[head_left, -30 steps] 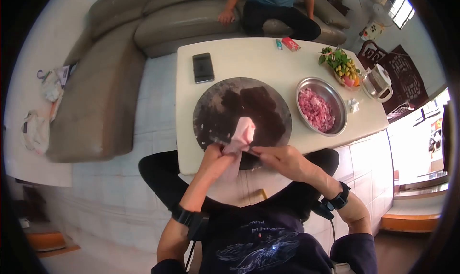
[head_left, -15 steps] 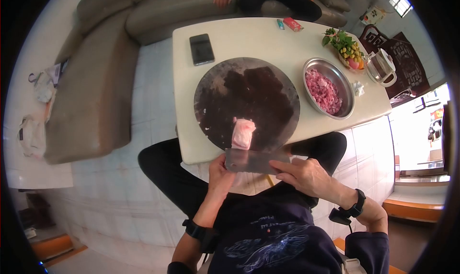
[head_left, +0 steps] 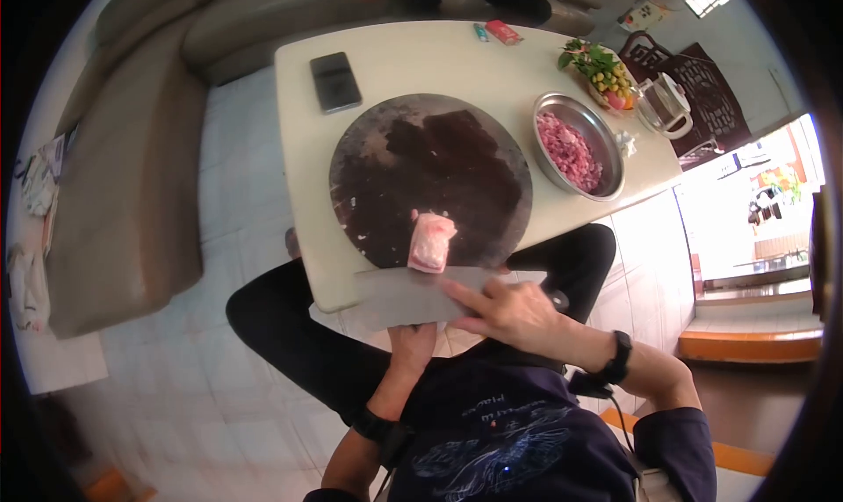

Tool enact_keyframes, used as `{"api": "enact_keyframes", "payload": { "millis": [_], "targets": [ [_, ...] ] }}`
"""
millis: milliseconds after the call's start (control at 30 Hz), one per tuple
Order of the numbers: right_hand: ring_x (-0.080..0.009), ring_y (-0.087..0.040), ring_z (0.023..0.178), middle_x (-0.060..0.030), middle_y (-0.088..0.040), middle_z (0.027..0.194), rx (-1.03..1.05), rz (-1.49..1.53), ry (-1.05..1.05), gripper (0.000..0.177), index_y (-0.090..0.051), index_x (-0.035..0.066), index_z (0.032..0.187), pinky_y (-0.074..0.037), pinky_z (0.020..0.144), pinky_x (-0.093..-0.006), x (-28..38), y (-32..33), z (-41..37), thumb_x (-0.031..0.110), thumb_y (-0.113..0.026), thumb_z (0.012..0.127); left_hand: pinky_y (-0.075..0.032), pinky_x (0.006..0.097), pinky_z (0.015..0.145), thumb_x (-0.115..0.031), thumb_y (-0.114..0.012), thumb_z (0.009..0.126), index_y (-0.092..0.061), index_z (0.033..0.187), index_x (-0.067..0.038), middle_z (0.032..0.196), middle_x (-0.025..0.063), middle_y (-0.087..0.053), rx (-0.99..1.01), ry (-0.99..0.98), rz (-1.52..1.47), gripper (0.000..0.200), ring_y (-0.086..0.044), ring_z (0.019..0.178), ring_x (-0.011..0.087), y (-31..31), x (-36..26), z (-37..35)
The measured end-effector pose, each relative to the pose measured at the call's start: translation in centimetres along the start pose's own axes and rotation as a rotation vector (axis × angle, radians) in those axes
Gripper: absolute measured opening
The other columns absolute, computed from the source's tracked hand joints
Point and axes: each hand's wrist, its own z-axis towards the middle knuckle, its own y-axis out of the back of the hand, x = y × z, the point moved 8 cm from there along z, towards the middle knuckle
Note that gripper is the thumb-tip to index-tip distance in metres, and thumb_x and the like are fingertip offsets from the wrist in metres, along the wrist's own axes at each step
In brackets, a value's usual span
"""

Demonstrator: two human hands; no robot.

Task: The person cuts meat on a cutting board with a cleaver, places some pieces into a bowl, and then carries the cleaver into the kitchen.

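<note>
My right hand (head_left: 518, 313) is closed round the handle of a cleaver (head_left: 399, 298), index finger stretched along the blade. The wide grey blade points left, slightly blurred, in front of the near edge of a round dark chopping board (head_left: 378, 186). My left hand (head_left: 413, 344) is just behind the blade's lower edge; its fingers are mostly hidden by the blade. A pale pink block of fatty meat (head_left: 431, 241) lies on the board's near part, close to the blade. Small scraps are scattered on the board.
On the cream table (head_left: 299, 186) a steel bowl (head_left: 606, 151) holds chopped meat (head_left: 571, 155), right of the board. A phone (head_left: 335, 82), fruit basket (head_left: 606, 80), glass jug (head_left: 663, 107) and red packet (head_left: 503, 32) lie farther off. Another person sits on the sofa (head_left: 132, 168).
The cleaver has slid left relative to my left hand, its blade now covering those fingers. The whole view has shifted slightly. The meat block stays on the board.
</note>
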Motion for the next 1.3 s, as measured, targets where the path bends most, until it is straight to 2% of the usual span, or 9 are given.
{"api": "enact_keyframes", "payload": {
  "millis": [67,133,200,433,500,600,667,733,1300],
  "targets": [
    [-0.0238,-0.054,0.043,-0.0125,-0.053,0.067,-0.109,-0.009,0.128,0.057,-0.05,0.017,0.131,-0.043,0.038,-0.034,1.2,-0.8,1.2,0.053,-0.054,0.086,-0.05,0.032,0.078,-0.011,-0.058,0.086,-0.058,0.109,0.003,0.104,0.0104,-0.061,-0.023,-0.016,-0.012,0.027,-0.061,0.085,0.0171,0.0,0.7,-1.1],
    [-0.0255,-0.055,0.044,-0.0153,-0.053,0.067,-0.017,-0.026,0.064,0.058,-0.047,0.016,0.131,-0.044,0.039,-0.0354,1.4,-0.5,1.3,0.054,-0.05,0.087,-0.051,0.0307,0.073,-0.011,-0.058,0.086,-0.056,0.114,0.002,0.105,0.0082,-0.06,0.003,0.267,-0.505,0.031,-0.06,0.086,0.0182,-0.4,3.6,-1.5],
    [-0.0254,-0.054,0.043,-0.0171,-0.053,0.068,-0.089,-0.03,0.073,0.059,-0.044,0.018,0.135,-0.044,0.038,-0.0357,0.5,-0.3,0.3,0.055,-0.048,0.089,-0.046,0.034,0.087,-0.005,-0.056,0.085,-0.054,0.116,0.008,0.116,0.0126,-0.058,-0.122,0.362,-0.409,0.033,-0.056,0.104,0.0206,-0.4,3.0,-0.8],
    [-0.0259,-0.054,0.042,-0.0146,-0.051,0.07,-0.048,-0.045,-0.071,0.067,-0.038,0.022,0.141,-0.043,0.036,-0.0367,-2.0,-0.9,-3.0,0.057,-0.052,0.085,-0.045,0.0316,0.089,-0.002,-0.053,0.084,-0.055,0.113,0.008,0.114,0.0115,-0.058,-0.049,0.323,-0.43,0.031,-0.055,0.104,0.0172,-0.2,2.4,-0.7],
    [-0.0257,-0.055,0.043,-0.0148,-0.051,0.07,-0.106,-0.052,0.011,0.064,-0.042,0.022,0.139,-0.043,0.036,-0.036,-1.2,-1.8,-0.4,0.055,-0.053,0.085,-0.048,0.0241,0.05,-0.008,-0.053,0.088,-0.054,0.112,0.002,0.095,0.0079,-0.06,-0.05,0.368,-0.438,0.026,-0.06,0.076,0.0127,-0.7,3.0,-1.0],
    [-0.0251,-0.055,0.044,-0.0139,-0.05,0.068,-0.072,-0.026,0.01,0.062,-0.044,0.021,0.137,-0.043,0.037,-0.0354,0.2,-1.0,2.2,0.055,-0.053,0.086,-0.048,0.0248,0.049,-0.007,-0.054,0.087,-0.055,0.11,0.001,0.092,0.0072,-0.06,-0.184,0.185,-0.524,0.024,-0.06,0.074,0.0122,-0.2,3.4,-0.2],
    [-0.0236,-0.054,0.044,-0.0124,-0.05,0.065,-0.097,-0.041,0.037,0.062,-0.045,0.021,0.137,-0.043,0.037,-0.0343,-0.2,-0.4,1.2,0.055,-0.053,0.086,-0.048,0.0239,0.049,-0.008,-0.058,0.086,-0.057,0.108,0.0,0.092,0.0058,-0.061,-0.101,0.205,-0.517,0.023,-0.06,0.074,0.0114,-0.6,2.4,0.2],
    [-0.0211,-0.053,0.042,-0.011,-0.049,0.063,-0.076,-0.088,-0.053,0.063,-0.047,0.019,0.136,-0.042,0.036,-0.0332,-1.9,-0.2,-0.7,0.055,-0.054,0.085,-0.047,0.0293,0.08,-0.004,-0.055,0.087,-0.061,0.106,0.005,0.105,0.0095,-0.063,-0.12,0.281,-0.476,0.022,-0.058,0.093,0.0137,-0.3,0.2,0.2],
    [-0.0238,-0.058,0.047,-0.0126,-0.054,0.065,-0.056,-0.024,-0.167,0.063,-0.05,0.017,0.132,-0.044,0.038,-0.0353,-5.2,0.0,-1.9,0.057,-0.056,0.083,-0.044,0.0243,0.067,-0.009,-0.059,0.087,-0.064,0.088,0.004,0.077,0.003,-0.062,-0.055,0.253,-0.307,0.014,-0.056,0.071,0.0094,0.1,-1.5,1.3]
  ]
}}
